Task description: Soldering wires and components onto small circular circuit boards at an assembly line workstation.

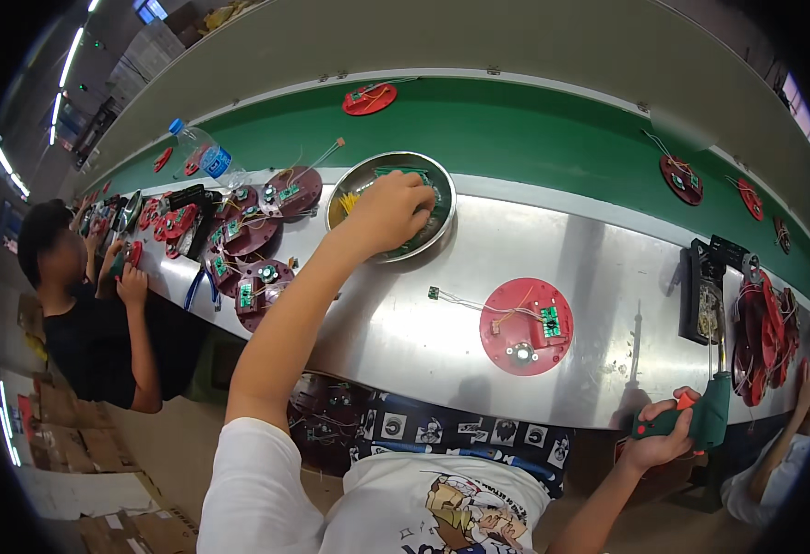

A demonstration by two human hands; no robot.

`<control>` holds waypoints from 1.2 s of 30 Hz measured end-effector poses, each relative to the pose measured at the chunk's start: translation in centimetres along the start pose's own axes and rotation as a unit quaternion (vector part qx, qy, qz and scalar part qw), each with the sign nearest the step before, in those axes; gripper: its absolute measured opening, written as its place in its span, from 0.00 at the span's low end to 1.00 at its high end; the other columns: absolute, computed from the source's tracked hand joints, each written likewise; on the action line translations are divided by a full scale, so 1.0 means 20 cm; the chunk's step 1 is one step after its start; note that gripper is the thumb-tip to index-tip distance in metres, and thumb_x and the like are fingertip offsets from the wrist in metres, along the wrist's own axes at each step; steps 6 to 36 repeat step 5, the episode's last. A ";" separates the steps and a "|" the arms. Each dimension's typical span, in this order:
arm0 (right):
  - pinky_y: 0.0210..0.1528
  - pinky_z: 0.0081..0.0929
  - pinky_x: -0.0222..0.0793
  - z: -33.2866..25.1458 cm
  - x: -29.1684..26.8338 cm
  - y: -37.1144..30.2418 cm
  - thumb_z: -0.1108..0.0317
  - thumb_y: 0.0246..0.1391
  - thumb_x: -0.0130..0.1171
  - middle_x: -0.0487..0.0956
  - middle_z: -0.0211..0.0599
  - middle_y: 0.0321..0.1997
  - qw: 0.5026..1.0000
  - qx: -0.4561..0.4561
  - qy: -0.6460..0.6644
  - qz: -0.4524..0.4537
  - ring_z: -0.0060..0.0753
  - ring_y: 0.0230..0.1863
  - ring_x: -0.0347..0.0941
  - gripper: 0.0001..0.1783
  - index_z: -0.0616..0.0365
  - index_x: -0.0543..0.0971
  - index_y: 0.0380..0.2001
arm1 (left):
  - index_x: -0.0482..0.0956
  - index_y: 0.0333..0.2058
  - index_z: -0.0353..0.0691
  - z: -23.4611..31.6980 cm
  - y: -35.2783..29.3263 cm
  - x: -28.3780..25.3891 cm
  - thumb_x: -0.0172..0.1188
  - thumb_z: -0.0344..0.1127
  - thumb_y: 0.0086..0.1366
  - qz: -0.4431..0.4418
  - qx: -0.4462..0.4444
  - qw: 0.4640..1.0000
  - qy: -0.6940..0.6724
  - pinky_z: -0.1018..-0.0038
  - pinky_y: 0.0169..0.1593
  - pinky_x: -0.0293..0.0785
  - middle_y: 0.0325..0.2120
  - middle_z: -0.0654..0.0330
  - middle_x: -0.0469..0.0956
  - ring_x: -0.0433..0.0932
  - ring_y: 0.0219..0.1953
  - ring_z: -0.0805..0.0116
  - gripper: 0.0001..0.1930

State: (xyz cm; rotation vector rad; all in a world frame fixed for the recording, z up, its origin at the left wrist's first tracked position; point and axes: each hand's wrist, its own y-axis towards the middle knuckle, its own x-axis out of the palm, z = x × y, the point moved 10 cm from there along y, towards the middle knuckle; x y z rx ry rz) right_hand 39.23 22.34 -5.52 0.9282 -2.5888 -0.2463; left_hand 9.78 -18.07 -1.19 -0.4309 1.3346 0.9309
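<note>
My left hand (388, 214) reaches down into a round metal bowl (448, 189), its fingers curled and the fingertips hidden inside. Beside the wrist, small yellow pieces (349, 202) show in the bowl, with dark green pieces around the fingers. At the right, my right hand (661, 445) is wrapped round the handle of a green power screwdriver (712, 413) with an orange trigger. Its long thin metal shaft points up, away from me. Between my hands, a red round plate (507, 346) lies on the metal bench, carrying a green circuit board, a round silver part and thin wires.
Several dark red plates with boards (285, 194) are piled left of the bowl, near a water bottle (213, 161) and blue-handled pliers (196, 288). A black fixture (698, 295) and stacked red plates (763, 337) stand at the right. Co-workers sit on both sides.
</note>
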 end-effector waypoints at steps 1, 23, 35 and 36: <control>0.19 0.21 0.59 0.00 -0.01 0.00 0.59 0.66 0.41 0.68 0.33 0.16 1.000 0.001 -0.002 0.009 0.23 0.16 0.61 0.18 0.64 0.70 0.46 | 0.79 0.32 0.39 -0.01 0.01 0.01 0.61 0.30 0.59 0.000 0.001 1.000 -0.002 0.60 0.49 0.70 0.35 0.56 0.76 0.73 0.43 0.53 0.04; 0.19 0.22 0.60 0.00 0.00 0.02 0.58 0.66 0.42 0.69 0.34 0.17 1.000 -0.011 0.005 -0.023 0.25 0.16 0.62 0.20 0.63 0.69 0.51 | 0.77 0.34 0.42 0.01 0.01 -0.01 0.58 0.34 0.61 0.039 0.042 0.998 -0.007 0.61 0.47 0.71 0.36 0.54 0.75 0.74 0.42 0.53 0.05; 0.19 0.22 0.60 0.00 0.00 0.02 0.58 0.66 0.42 0.69 0.34 0.17 1.000 -0.011 0.005 -0.023 0.25 0.16 0.62 0.20 0.63 0.69 0.51 | 0.77 0.34 0.42 0.01 0.01 -0.01 0.58 0.34 0.61 0.039 0.042 0.998 -0.007 0.61 0.47 0.71 0.36 0.54 0.75 0.74 0.42 0.53 0.05; 0.19 0.22 0.60 0.00 0.00 0.02 0.58 0.66 0.42 0.69 0.34 0.17 1.000 -0.011 0.005 -0.023 0.25 0.16 0.62 0.20 0.63 0.69 0.51 | 0.77 0.34 0.42 0.01 0.01 -0.01 0.58 0.34 0.61 0.039 0.042 0.998 -0.007 0.61 0.47 0.71 0.36 0.54 0.75 0.74 0.42 0.53 0.05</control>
